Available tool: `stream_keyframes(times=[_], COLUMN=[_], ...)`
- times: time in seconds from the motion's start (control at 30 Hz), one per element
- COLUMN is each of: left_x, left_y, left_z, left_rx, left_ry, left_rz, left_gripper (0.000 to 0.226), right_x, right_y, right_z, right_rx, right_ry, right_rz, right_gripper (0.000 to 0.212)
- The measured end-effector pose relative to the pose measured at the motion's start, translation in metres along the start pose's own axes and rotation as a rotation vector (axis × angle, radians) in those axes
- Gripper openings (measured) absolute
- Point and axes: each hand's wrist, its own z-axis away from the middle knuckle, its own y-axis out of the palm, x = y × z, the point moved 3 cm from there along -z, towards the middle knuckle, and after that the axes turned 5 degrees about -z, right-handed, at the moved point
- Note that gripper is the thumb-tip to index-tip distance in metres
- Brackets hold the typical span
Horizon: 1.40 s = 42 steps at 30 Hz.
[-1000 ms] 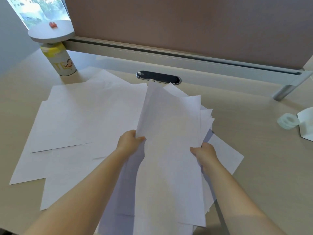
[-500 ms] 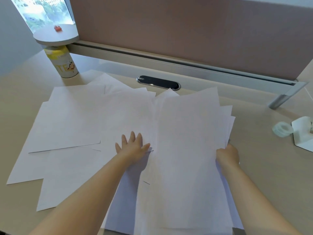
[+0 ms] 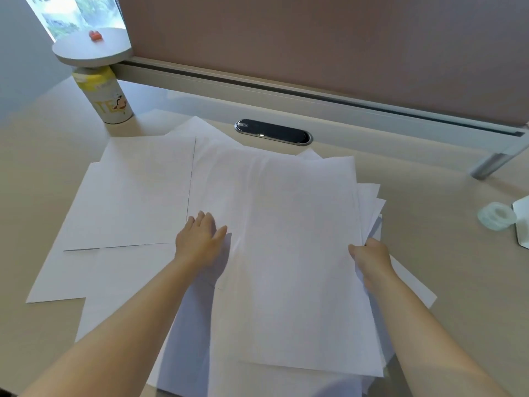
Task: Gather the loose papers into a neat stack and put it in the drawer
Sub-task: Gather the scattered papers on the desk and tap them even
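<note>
White papers [image 3: 294, 239] lie under both hands on the desk [image 3: 429, 224]. The left hand [image 3: 201, 243] lies flat on them with its fingers spread, pressing on the left edge of the top pile. The right hand [image 3: 369, 256] is curled around the right edge of that pile, pinching the sheets there. Between the two hands the top sheet lies smooth, and more edges fan out just past the right hand. More loose sheets [image 3: 128, 196] spread out to the left of the left hand, overlapping each other. Past the hands, near the far edge of the desk, sits a dark oval cable hole [image 3: 273, 132]. Far off to the left stands a yellow and white can [image 3: 103, 96] under a small round shelf [image 3: 91, 48]. Well to the right of the right hand sits a roll of clear tape [image 3: 496, 216].
</note>
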Motion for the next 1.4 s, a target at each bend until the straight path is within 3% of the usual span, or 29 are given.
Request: stream_keyframes(times=[0.2, 0.37, 0.43, 0.57, 0.73, 1.0, 1.07, 1.17, 1.23, 1.4], left_x=[-0.012, -0.001, 0.002, 0.0, -0.012, -0.023, -0.021, -0.004, 0.013, 0.066], left_y=[-0.004, -0.007, -0.008, -0.008, -0.011, -0.018, -0.028, -0.043, -0.053, -0.084], left_z=[0.009, 0.002, -0.004, -0.01, -0.006, 0.013, 0.016, 0.015, 0.01, -0.007], left_rx=[0.091, 0.139, 0.107, 0.035, 0.127, 0.366, 0.428, 0.498, 0.446, 0.114], left_ry=[0.065, -0.075, -0.117, -0.234, -0.331, -0.173, -0.147, -0.142, -0.168, -0.265], left_rz=[0.261, 0.566, 0.464, 0.242, 0.577, 0.935, 1.081, 1.051, 0.989, 0.956], left_gripper=[0.045, 0.043, 0.033, 0.05, 0.059, 0.011, 0.01, 0.014, 0.02, 0.005], right_x=[0.015, 0.021, 0.023, 0.022, 0.019, 0.021, 0.026, 0.036, 0.046, 0.07], right_y=[0.031, 0.045, 0.046, 0.05, 0.043, 0.037, 0.04, 0.052, 0.068, 0.123], right_z=[0.001, -0.003, -0.002, 0.0, -0.001, 0.001, 0.004, 0.011, 0.02, 0.036], right_rx=[0.098, 0.133, 0.181, 0.24, 0.218, 0.143, 0.136, 0.167, 0.199, 0.323], right_ry=[0.003, 0.013, 0.064, 0.081, 0.081, -0.043, -0.055, -0.076, -0.103, -0.126], right_rz=[-0.061, -0.043, -0.057, -0.048, -0.051, -0.137, -0.145, -0.154, -0.16, -0.116], right_gripper=[0.045, 0.041, 0.04, 0.04, 0.045, 0.044, 0.043, 0.042, 0.042, 0.04])
